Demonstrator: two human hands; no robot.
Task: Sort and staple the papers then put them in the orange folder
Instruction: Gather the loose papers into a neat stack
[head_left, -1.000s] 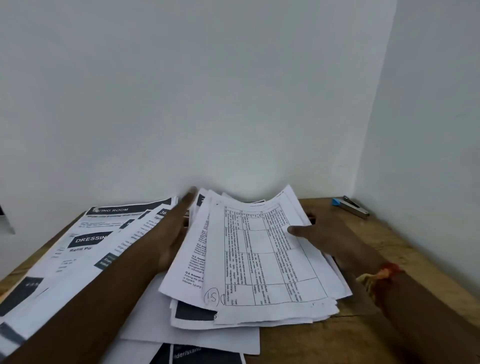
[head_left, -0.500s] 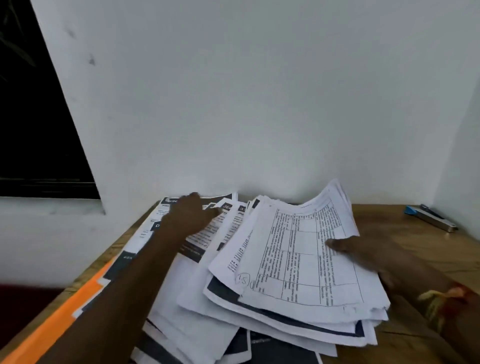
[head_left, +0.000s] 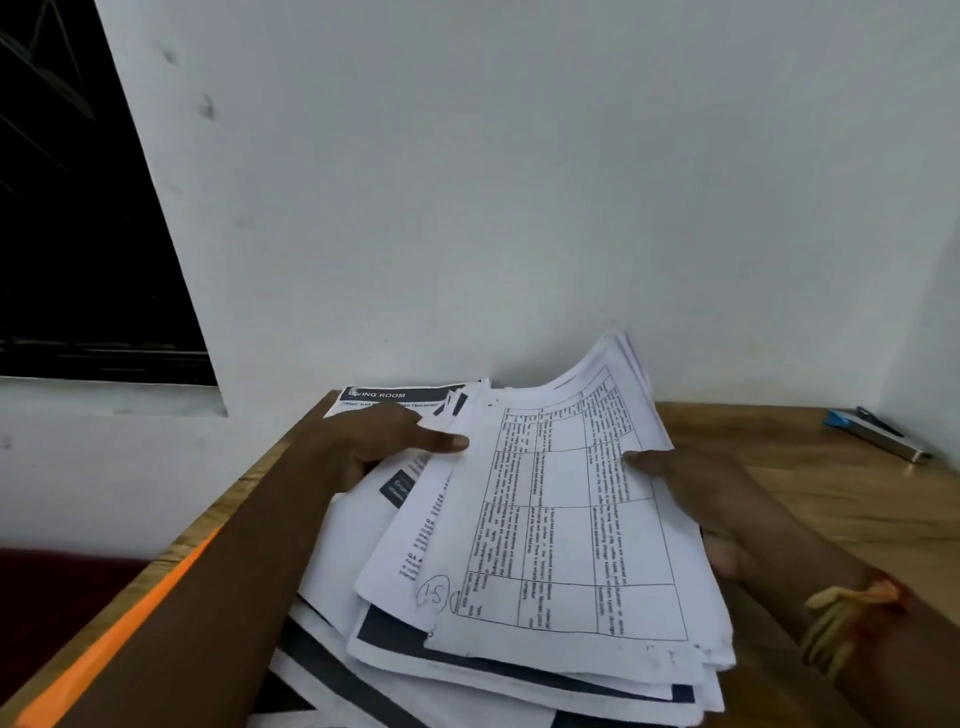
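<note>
A loose stack of printed papers (head_left: 566, 530) lies on the wooden table, its top sheet a ruled grid of text. My right hand (head_left: 691, 488) holds the stack's right edge, thumb on top and fingers underneath, and the far end of the stack is lifted. My left hand (head_left: 384, 441) grips the stack's left edge with the thumb on the top sheets. More sheets with dark headings (head_left: 400, 397) lie spread beneath and to the left. The orange folder (head_left: 119, 634) shows as a strip along the table's left edge, mostly hidden by my left arm. A blue and silver stapler (head_left: 878, 436) lies at the far right.
The wooden table (head_left: 831, 499) stands in a corner of white walls. A dark window (head_left: 78, 234) is at the upper left. Bare wood shows between the papers and the stapler.
My left hand has come back from the far-left sheets to the left edge of the stack. The stack's far end has risen a little. The view has shifted left.
</note>
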